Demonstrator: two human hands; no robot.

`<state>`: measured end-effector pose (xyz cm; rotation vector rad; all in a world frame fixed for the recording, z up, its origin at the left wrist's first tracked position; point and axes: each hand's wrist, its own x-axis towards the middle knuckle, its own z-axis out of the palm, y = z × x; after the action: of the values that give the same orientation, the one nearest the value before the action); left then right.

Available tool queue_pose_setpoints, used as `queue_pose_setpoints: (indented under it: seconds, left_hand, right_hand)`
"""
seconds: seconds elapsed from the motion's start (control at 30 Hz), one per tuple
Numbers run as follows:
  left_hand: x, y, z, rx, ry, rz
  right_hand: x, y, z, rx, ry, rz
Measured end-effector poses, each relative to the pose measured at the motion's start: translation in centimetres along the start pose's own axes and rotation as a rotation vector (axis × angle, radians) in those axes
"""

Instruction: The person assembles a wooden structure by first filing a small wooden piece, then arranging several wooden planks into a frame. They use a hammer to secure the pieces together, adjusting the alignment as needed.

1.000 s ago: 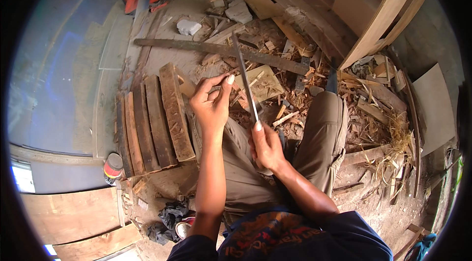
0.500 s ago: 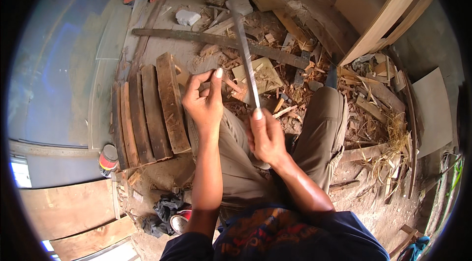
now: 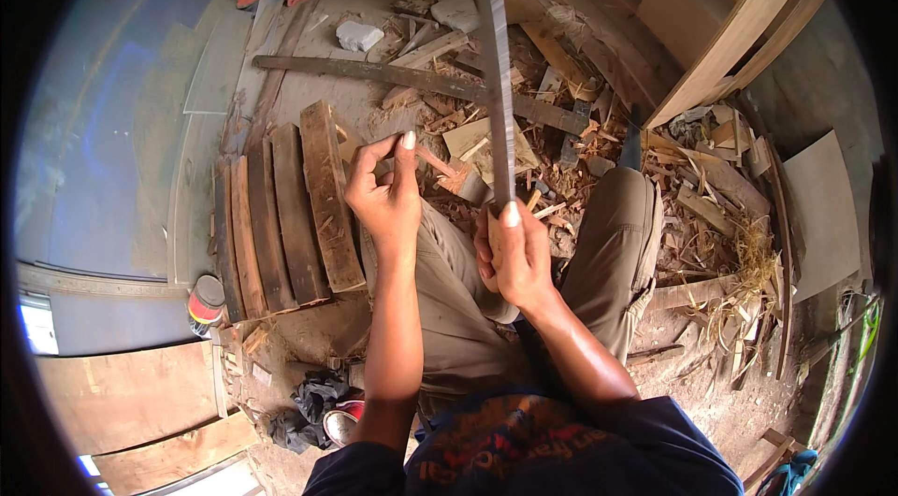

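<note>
Left of centre: a row of wooden planks (image 3: 298,215). Adjacent: left hand (image 3: 385,192), thumb and fingertips pinched; whether anything is gripped cannot be determined. Centre: long flat blade (image 3: 500,94), extending to the top edge, lower end grasped by right hand (image 3: 521,258). Right: wood scraps (image 3: 703,208).

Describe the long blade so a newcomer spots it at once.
Find the person's brown trousers, then the right hand above them. The blade extends from that hand toward the picture's top. Unlike the dark beam lying crosswise beyond, it's grey, metallic and held.
</note>
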<state>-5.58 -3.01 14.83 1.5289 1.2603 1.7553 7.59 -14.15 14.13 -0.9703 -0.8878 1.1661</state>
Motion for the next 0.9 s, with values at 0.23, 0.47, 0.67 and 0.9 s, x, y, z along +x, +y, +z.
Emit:
queue_pose_setpoints:
  seconds: [0.23,0.47,0.67,0.9]
  left_hand:
    - [0.3,0.4,1.4,-0.047,-0.004,0.021]
    - [-0.2,-0.6,1.1,0.015,0.026,0.085]
    - [0.8,-1.2,1.9,0.001,0.03,0.095]
    - [0.7,-1.0,1.0,0.009,0.045,0.075]
  right_hand:
    - [-0.9,8.0,-2.2,-0.293,-0.03,0.362]
    - [-0.4,1.2,-0.2,-0.158,-0.008,-0.137]
    - [-1.3,9.3,-2.8,-0.379,0.049,0.374]
    - [0.3,0.8,-0.8,-0.088,-0.061,-0.121]
